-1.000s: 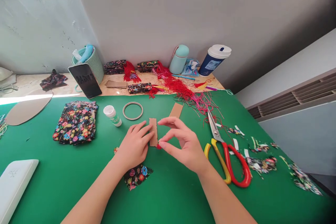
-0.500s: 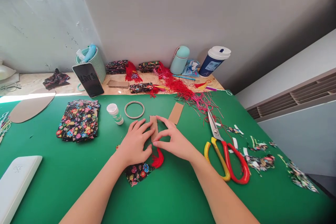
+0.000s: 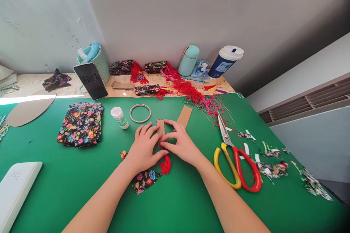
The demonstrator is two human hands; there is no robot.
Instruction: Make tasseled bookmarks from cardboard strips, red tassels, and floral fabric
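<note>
A narrow brown cardboard strip [image 3: 161, 128] lies on the green mat between my hands. My left hand [image 3: 144, 149] touches its left side with fingertips and rests partly over a black floral cloth [image 3: 144, 181]. From the right, my right hand [image 3: 180, 143] holds the strip's edge between thumb and fingers. A red tassel [image 3: 165, 165] sticks out below the strip, under my left thumb. How the tassel meets the strip is hidden. Behind my right fingers lies a second cardboard piece [image 3: 185, 115].
Red-and-yellow scissors [image 3: 237, 167] and cloth scraps [image 3: 273, 169] lie right. A glue stick [image 3: 119, 118], a ring [image 3: 140, 113] and a floral cloth stack [image 3: 80, 124] are left. A phone [image 3: 91, 81], flask [image 3: 189, 60] and cup [image 3: 226, 62] stand behind.
My left thumb has shifted right, over the top of the tassel. My right hand stays at the strip with slightly moved fingers. The view has shifted slightly.
</note>
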